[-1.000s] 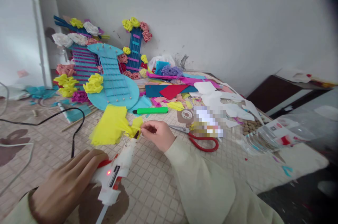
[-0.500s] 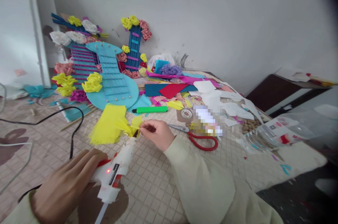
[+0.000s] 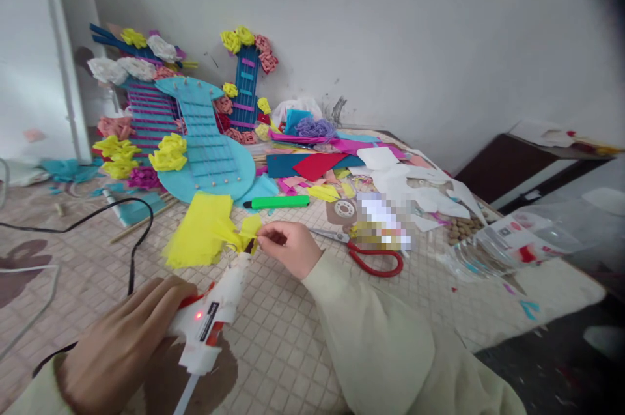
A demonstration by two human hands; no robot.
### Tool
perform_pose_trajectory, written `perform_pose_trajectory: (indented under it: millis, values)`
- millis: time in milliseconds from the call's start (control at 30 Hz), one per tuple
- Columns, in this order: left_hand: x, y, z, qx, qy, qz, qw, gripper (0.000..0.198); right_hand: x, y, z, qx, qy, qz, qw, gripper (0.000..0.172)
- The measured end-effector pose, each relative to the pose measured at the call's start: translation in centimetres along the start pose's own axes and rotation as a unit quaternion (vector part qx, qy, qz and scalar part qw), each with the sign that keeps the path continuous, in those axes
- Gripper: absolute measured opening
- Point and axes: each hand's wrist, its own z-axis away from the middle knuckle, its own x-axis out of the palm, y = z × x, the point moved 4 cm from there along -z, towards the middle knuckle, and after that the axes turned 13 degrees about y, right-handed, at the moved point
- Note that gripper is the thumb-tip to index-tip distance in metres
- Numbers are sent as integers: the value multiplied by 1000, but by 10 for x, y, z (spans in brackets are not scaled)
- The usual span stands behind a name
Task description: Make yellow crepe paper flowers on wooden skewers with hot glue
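My left hand (image 3: pixel 129 330) is wrapped round the handle of a white hot glue gun (image 3: pixel 205 320), which shows a lit red light and has a glue stick in its back end. Its nozzle points away from me, close to my right hand (image 3: pixel 290 245). Thumb and forefinger of that hand pinch a small yellow paper piece (image 3: pixel 250 226) right by the nozzle. A stack of yellow crepe paper (image 3: pixel 200 232) lies just left of it on the table. Whether the nozzle touches the yellow piece I cannot tell.
Behind stand a light-blue guitar-shaped craft (image 3: pixel 208 148) and paper flowers (image 3: pixel 168 153). A green marker (image 3: pixel 278 202), red-handled scissors (image 3: pixel 375 262), a tape roll (image 3: pixel 344 208) and white paper scraps (image 3: pixel 410 187) lie farther right. A plastic bottle (image 3: pixel 517 245) rests at the right edge; a black cord (image 3: pixel 131 258) runs left.
Both hands keep their grips and barely move. The whole view has shifted very slightly.
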Motion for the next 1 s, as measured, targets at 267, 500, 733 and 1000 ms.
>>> perform_pose_trajectory:
  millis: [267, 500, 733, 1000]
  values:
    - [-2, 1, -1, 22, 6, -22, 999, 39, 0, -1, 0, -1, -1, 1, 1000, 9]
    - [0, -1, 2, 23, -1, -31, 999, 39, 0, -2, 0, 0, -3, -3, 1000, 9]
    - [-3, -1, 4, 22, 2, -36, 999, 33, 1, -1, 0, -2, -4, -4, 1000, 9]
    - [-4, -4, 5, -7, 2, -26, 1000, 33, 1, 0, -1, 0, -5, -3, 1000, 9]
